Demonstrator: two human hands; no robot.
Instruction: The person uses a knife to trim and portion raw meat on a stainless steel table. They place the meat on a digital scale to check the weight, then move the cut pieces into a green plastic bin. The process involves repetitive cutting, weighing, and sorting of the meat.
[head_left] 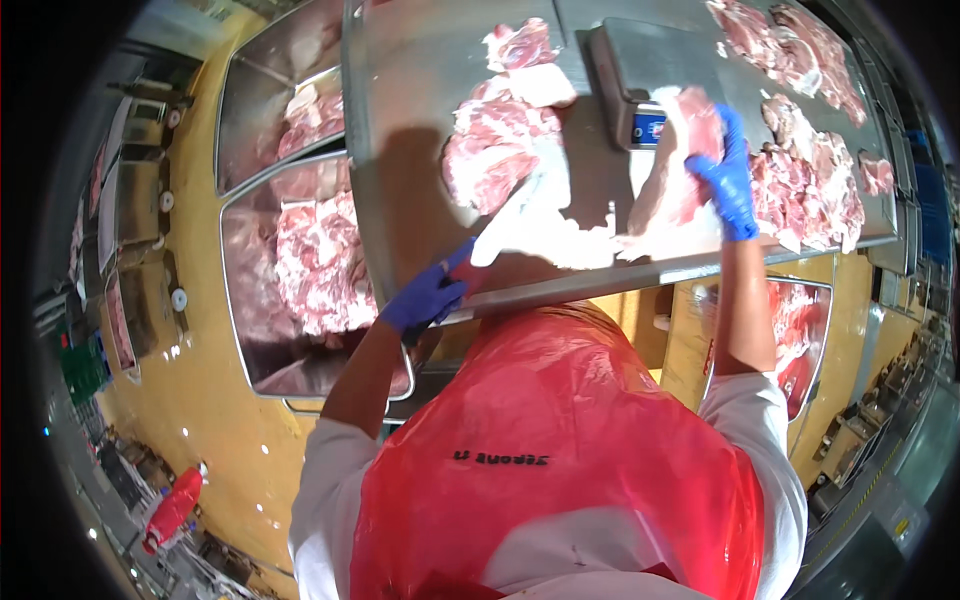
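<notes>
My right hand, in a blue glove, grips a slab of raw pink meat with a pale fatty side. The slab is held up at the table's near edge, in front of a metal scale with a blue display. At the near left edge of the steel table, my left hand, also gloved in blue, is closed, and what it holds I cannot make out. Just beyond its fingers lies a bright white strip of fat. Farther along are pieces of pink meat, one above another.
More cut meat is piled on the table's right side, with another heap at the far right. Left of the table stand steel bins of meat. Another bin sits below the right edge. A person in red is far left.
</notes>
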